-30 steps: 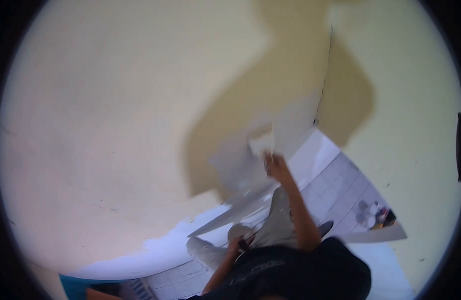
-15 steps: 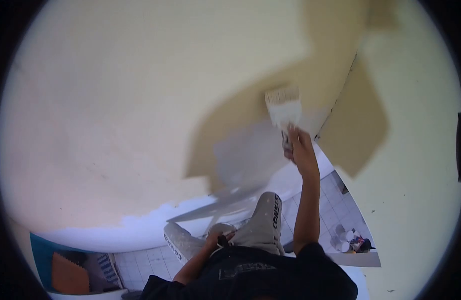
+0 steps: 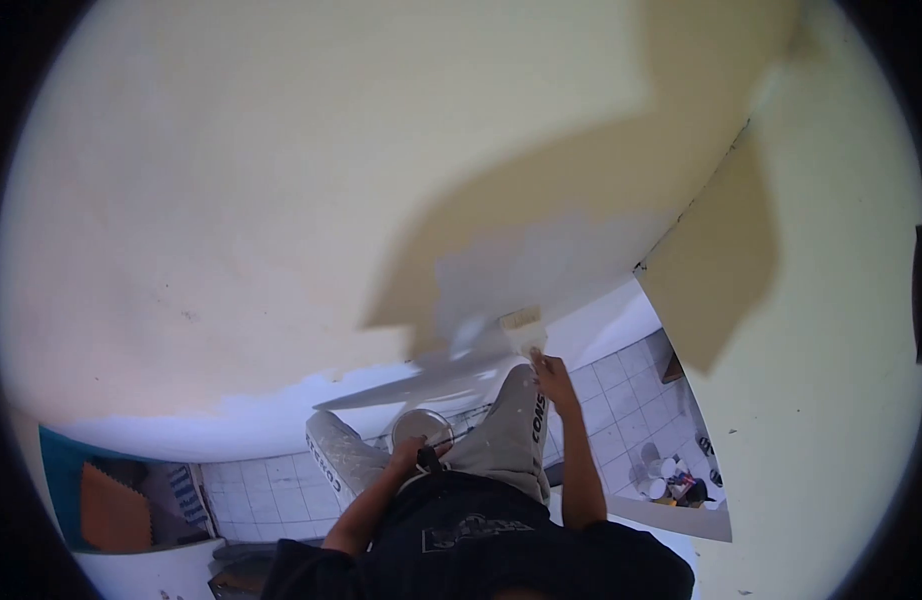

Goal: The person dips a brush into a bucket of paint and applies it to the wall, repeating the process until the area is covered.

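A wide paintbrush [image 3: 524, 331] with pale bristles is in my right hand [image 3: 554, 382], whose fingers are wrapped round its handle. The brush is over the lower part of the wall, just above my right knee; whether its bristles touch the wall I cannot tell. My left hand [image 3: 412, 453] is at a round bucket [image 3: 422, 428] between my legs, near its rim. A dark object lies by that hand, and its grip is hard to make out. On the cream wall [image 3: 281, 200], a paler painted patch [image 3: 511, 258] shows within my shadow.
White paint [image 3: 271, 405] runs along the wall's bottom. A wall corner with a dark crack [image 3: 693, 205] rises at the right. Containers [image 3: 658, 487] and small items stand on the tiled floor [image 3: 621, 400] at the lower right. An orange-brown panel [image 3: 114, 510] is at the lower left.
My right hand has come down and toward my body with the brush, from the upper wall to near my knee. The view has shifted, and more of the bucket shows beside my left hand.
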The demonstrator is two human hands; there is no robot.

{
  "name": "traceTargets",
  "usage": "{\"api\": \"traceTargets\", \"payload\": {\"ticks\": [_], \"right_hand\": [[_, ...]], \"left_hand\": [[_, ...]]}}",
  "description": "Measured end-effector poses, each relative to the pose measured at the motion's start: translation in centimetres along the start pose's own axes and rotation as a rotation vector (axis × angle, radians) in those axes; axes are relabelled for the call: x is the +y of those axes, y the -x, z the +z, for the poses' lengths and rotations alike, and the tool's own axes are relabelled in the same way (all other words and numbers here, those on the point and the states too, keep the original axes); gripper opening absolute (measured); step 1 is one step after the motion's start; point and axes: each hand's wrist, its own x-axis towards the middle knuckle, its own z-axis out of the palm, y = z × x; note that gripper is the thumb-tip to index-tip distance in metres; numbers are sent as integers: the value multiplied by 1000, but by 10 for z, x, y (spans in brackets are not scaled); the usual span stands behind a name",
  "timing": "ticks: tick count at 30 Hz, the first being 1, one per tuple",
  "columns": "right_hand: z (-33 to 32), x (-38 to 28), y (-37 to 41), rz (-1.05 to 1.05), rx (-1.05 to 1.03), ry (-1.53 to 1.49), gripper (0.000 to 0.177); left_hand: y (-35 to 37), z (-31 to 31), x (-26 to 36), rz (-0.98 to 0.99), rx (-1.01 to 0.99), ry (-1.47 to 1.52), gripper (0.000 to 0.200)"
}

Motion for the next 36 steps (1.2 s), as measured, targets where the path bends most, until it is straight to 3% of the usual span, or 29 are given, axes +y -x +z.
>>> {"api": "traceTargets", "payload": {"ticks": [1,2,3,4,6,8,10,12,14,16,18,21,24,28,30,32,34,36], "right_hand": [[-9,-32,22,0,28,35,46],[-15,-25,23,-90,158,-163,45],[-42,-63,18,-175,-37,-9,40],[-49,-107,24,-300,7,-32,38],[-62,-193,28,-583,-23,-27,39],[-60,-248,19,-609,-78,-173,44],[-42,-228,-24,-553,82,-75,44],[-25,-188,-25,-537,-116,-367,43],[6,-90,-59,-414,-103,-367,40],[32,-7,-71,-337,-149,-557,41],[38,42,-71,-202,-139,-540,44],[22,73,-54,-24,-44,-248,52],[-22,38,-13,-1,-18,-24,47],[-81,-93,1,-470,51,-59,43],[-102,-159,1,-601,129,-34,46],[-104,-186,-11,-559,115,-114,48],[-102,-180,-24,-503,98,-152,48],[-79,-117,-59,-431,79,-146,48]], "left_hand": [[-13,17,-18,46,87,33,65],[-22,32,-35,105,177,80,66],[-27,39,-43,130,223,116,67],[-12,33,-28,168,214,-136,65],[-12,30,-34,215,73,-164,62],[-19,32,-36,129,25,-84,63],[-4,0,17,-36,-91,-138,68],[-8,4,16,-15,-56,-187,72],[-10,5,12,-8,-73,-207,76],[-15,5,16,-17,-131,-209,78],[-13,4,19,-55,-174,-216,79],[-18,4,14,-41,-169,-254,79],[-31,15,-4,30,-143,-268,78],[-24,15,-4,65,-111,-222,75],[-27,15,-7,37,-142,-276,72],[-27,13,0,5,-152,-283,72],[-27,13,1,-13,-133,-282,73],[-26,16,-1,1,-120,-243,75]]}}
